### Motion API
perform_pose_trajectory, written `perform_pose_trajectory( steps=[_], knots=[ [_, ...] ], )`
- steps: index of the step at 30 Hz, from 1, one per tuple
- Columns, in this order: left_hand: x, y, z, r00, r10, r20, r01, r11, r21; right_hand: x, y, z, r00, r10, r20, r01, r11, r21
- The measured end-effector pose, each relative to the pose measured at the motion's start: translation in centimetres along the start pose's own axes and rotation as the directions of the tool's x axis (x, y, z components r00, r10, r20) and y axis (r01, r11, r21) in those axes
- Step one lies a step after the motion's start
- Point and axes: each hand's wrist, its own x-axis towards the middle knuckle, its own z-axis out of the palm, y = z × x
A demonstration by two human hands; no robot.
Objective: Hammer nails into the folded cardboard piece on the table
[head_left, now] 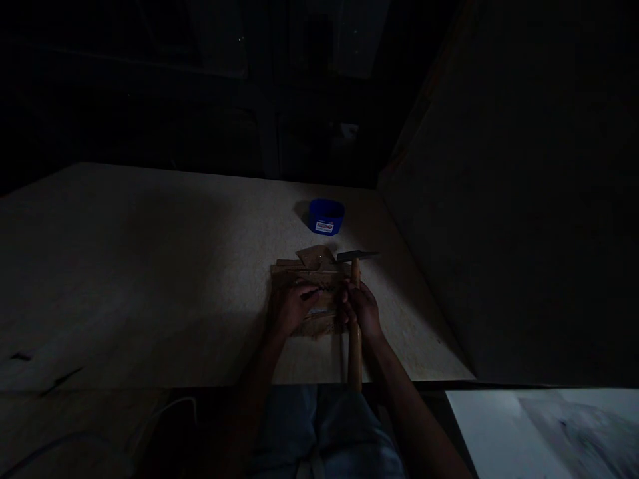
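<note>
A small stack of brown wooden pieces (304,273) lies on the pale tabletop (150,266). My left hand (292,307) rests on the wood, its fingers pinched on something thin and dark that I cannot make out. My right hand (360,307) is wrapped round the wooden handle of a hammer (355,352). The hammer's dark metal head (357,255) lies just beyond the wood, to the right. The handle's end reaches past the table's near edge.
A blue round tub (326,217) with a white label stands behind the wood. A large dark board (509,253) leans up along the table's right side. A pale sheet (544,432) lies at the lower right. The room is very dim.
</note>
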Motion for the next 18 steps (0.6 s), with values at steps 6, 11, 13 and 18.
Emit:
perform_pose_trajectory(
  steps=[6, 11, 13, 18],
  knots=[
    [0.10, 0.10, -0.14, 1.000, -0.016, 0.023, 0.017, 0.998, -0.053, 0.00, -0.11, 0.12, 1.000, 0.010, -0.010, -0.010, 1.000, -0.008],
    [0.46, 0.46, -0.26, 0.995, -0.086, 0.052, 0.090, 0.993, -0.071, -0.05, -0.20, 0.15, 1.000, 0.004, 0.010, -0.004, 1.000, -0.021],
    [0.64, 0.68, -0.35, 0.990, -0.121, 0.065, 0.127, 0.988, -0.084, 0.00, -0.15, 0.05, 1.000, 0.003, 0.022, -0.002, 1.000, -0.016],
    [0.79, 0.96, -0.58, 0.989, -0.131, 0.073, 0.138, 0.985, -0.104, 0.08, -0.10, -0.05, 1.000, 0.016, 0.015, -0.016, 1.000, 0.014]
  ],
)
